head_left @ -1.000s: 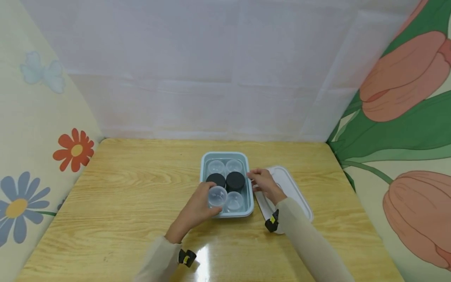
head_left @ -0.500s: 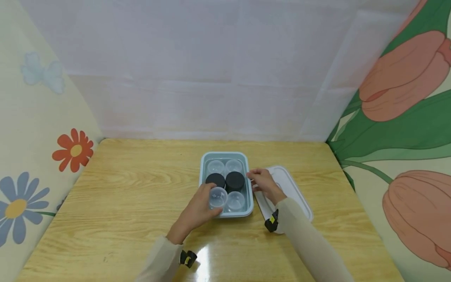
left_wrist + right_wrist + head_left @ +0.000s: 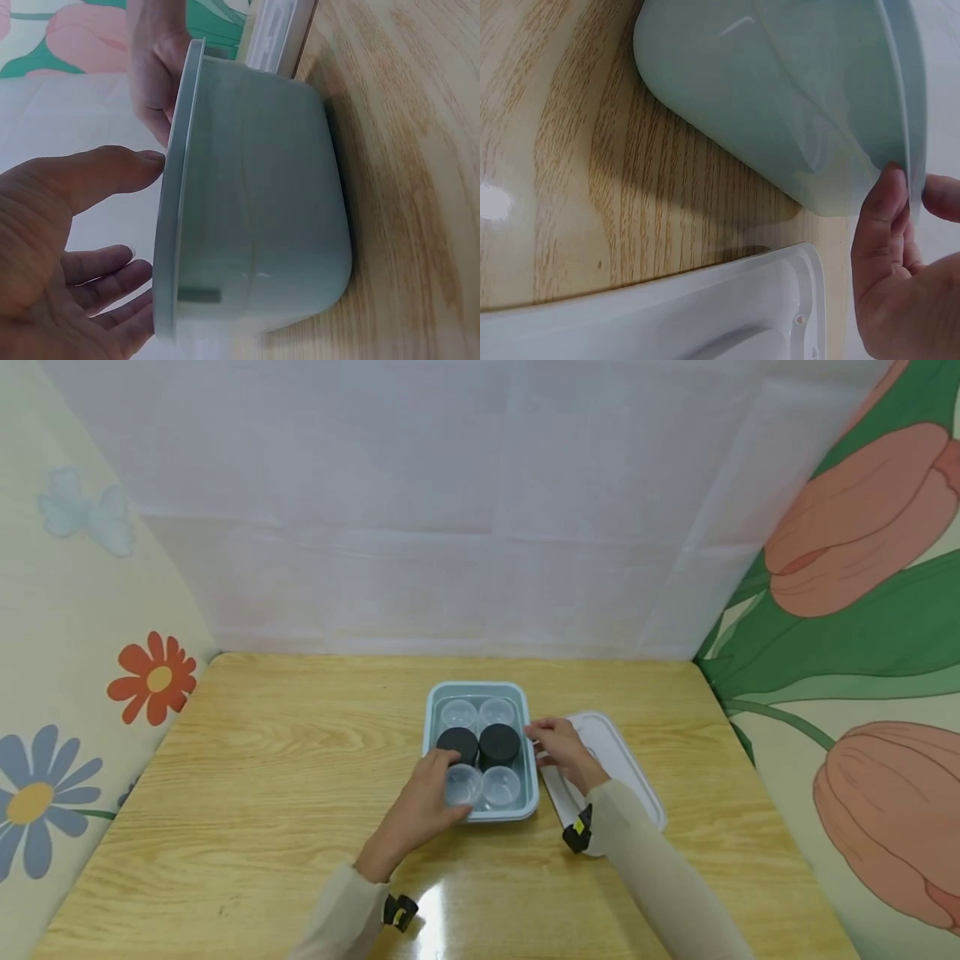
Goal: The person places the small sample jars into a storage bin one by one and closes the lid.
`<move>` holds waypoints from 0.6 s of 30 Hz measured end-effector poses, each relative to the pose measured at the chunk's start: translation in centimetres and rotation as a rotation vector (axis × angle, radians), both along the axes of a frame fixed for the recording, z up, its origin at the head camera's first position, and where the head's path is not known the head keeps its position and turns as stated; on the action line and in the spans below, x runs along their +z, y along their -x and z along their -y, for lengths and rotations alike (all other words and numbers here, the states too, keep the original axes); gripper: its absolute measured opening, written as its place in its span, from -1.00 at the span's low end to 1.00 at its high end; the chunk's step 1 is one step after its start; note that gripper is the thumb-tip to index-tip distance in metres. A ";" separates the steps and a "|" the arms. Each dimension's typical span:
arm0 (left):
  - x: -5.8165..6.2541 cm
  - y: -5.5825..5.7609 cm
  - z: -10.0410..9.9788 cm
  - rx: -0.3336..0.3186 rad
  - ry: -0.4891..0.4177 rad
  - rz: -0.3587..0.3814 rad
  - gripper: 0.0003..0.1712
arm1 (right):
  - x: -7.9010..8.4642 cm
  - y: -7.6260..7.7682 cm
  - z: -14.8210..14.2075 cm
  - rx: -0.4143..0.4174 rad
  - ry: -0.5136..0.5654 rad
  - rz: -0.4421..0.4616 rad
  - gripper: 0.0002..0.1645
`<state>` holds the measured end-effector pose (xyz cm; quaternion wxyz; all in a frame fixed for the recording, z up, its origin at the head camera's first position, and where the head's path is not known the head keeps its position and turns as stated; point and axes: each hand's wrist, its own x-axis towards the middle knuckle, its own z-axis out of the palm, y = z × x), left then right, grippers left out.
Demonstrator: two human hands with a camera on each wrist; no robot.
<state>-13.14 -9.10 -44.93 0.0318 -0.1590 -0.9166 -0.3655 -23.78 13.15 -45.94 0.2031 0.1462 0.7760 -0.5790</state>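
A light blue plastic storage box (image 3: 533, 793) stands upright on the table. Two clear round cups sit at its far end, two black-topped round containers (image 3: 499, 745) in the middle, two clear cups at the near end. My left hand (image 3: 424, 795) hovers around the near-left clear cup (image 3: 463, 787); its thumb and fingers are spread at the box rim, and whether they touch the cup is hidden. In the left wrist view, the thumb tip lies by the rim. My right hand (image 3: 911, 277) pinches the rim on the box's right side between thumb and fingers.
A white lid (image 3: 618, 760) lies flat on the wooden table (image 3: 300, 760), right of the box and partly under the right forearm. A white sheet (image 3: 420, 510) hangs behind the table. Flower-patterned cloths flank it on both sides.
The near-left clear cup has gone down into the box, level with the cup beside it, and the left hand's fingers have come off its rim. The right hand stays on the box.
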 end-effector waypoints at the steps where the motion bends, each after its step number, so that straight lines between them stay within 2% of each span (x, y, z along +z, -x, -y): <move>1: 0.0 0.0 0.0 0.001 0.003 -0.007 -0.20 | 0.0 0.0 0.0 0.001 -0.001 0.001 -0.62; 9: 0.3 -0.2 0.3 0.007 0.012 0.023 -0.21 | 0.3 -0.2 0.0 0.007 -0.005 0.003 -0.64; 12: 0.3 -0.2 0.3 0.007 0.013 0.010 -0.22 | 0.2 -0.2 0.0 0.010 -0.005 0.001 -0.64; 18: 0.6 -0.2 0.6 0.034 -0.040 0.001 -0.27 | 0.2 -0.2 0.0 0.016 -0.003 -0.012 -0.62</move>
